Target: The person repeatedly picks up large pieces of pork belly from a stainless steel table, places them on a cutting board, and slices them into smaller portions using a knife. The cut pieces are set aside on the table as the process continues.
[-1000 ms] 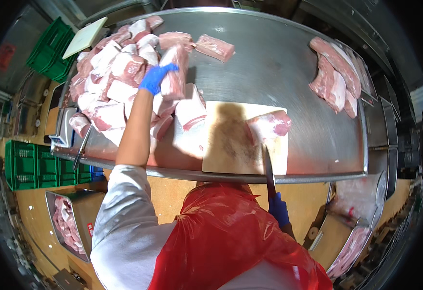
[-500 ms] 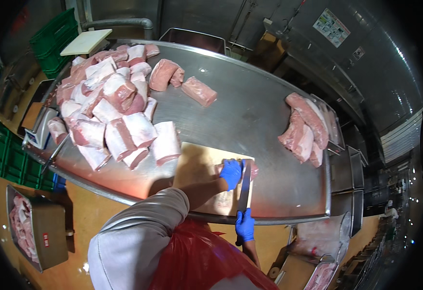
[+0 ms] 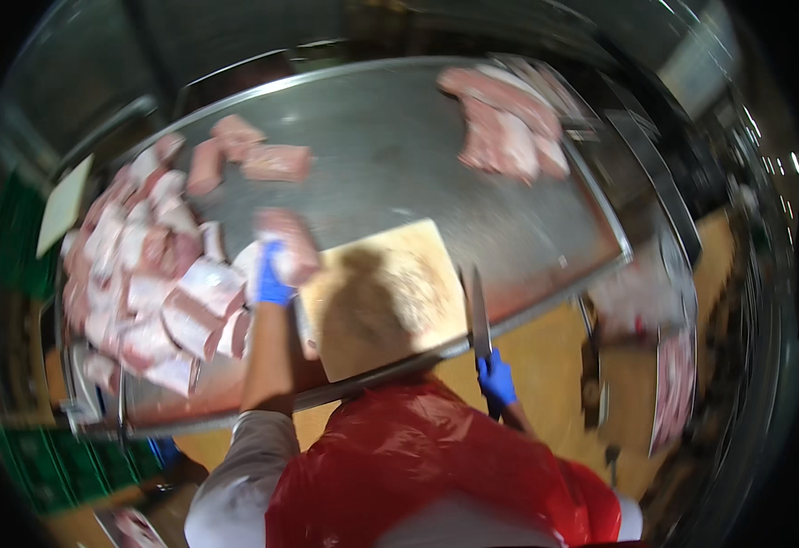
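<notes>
My left hand (image 3: 273, 277), in a blue glove, is closed around a block of raw pork (image 3: 292, 245) just left of the cutting board. The board (image 3: 349, 342) is pale and stained, and lies at the table's near edge with only smears of residue on it. Past the board's right side, my right hand (image 3: 496, 378), also gloved in blue, grips a long knife (image 3: 480, 315). Its blade points away from me over the table's near rim. Beside my left hand spreads a large heap of pork blocks (image 3: 194, 320) with white fat. Motion blurs the picture slightly.
Several trimmed pork pieces (image 3: 276, 163) lie at the back left of the steel table (image 3: 372, 137). Long pork strips (image 3: 504, 137) rest at its far right. Green crates (image 3: 52, 470) stand at the lower left. A meat-filled container (image 3: 673, 388) is at the right.
My left hand has gone from the board to its left side with the pork block. The knife has left the board toward the right in my right hand. The view has turned.
</notes>
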A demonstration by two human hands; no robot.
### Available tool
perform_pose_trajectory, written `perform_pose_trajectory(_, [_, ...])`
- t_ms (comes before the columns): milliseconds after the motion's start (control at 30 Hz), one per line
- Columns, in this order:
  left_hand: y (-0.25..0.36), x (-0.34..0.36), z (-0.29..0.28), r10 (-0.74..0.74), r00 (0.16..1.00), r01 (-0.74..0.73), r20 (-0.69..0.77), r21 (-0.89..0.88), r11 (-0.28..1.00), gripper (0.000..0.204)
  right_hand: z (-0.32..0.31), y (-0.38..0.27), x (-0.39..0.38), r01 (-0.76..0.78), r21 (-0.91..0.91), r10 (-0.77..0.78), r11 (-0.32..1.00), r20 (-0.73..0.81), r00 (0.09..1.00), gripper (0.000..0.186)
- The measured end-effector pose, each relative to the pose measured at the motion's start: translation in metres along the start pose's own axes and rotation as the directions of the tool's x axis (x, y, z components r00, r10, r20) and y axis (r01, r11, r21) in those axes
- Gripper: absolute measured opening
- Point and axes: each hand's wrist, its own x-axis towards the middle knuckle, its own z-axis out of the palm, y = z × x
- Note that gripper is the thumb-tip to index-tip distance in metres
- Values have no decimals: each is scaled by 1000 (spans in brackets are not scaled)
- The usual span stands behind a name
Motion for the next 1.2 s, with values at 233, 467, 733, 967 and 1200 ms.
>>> perform_pose_trajectory(233, [91, 67, 24, 877, 413, -264, -247, 889, 375, 56, -37, -1, 18, -88, 26, 89, 996, -45, 995, 25])
perform_pose_trajectory(467, [-188, 108, 90, 141, 859, -405, 493, 821, -402, 53, -80, 44, 87, -145, 458, 236, 877, -149, 960, 21])
perform_pose_trajectory(733, [-407, 303, 239, -375, 848, -522, 373, 709, -474, 73, -152, 149, 195, -74, 872, 373, 483, -129, 919, 13])
perform_pose_trajectory(967, [-575, 504, 359, -560, 720, -690, 410, 334, -642, 111, -187, 167, 206, -389, 819, 510, 423, 140, 849, 24])
perform_pose_trajectory(1200, [-624, 644, 445, -616, 778, -625, 120, 59, -778, 128, -207, 164, 220, -478, 799, 542, 365, 235, 807, 30])
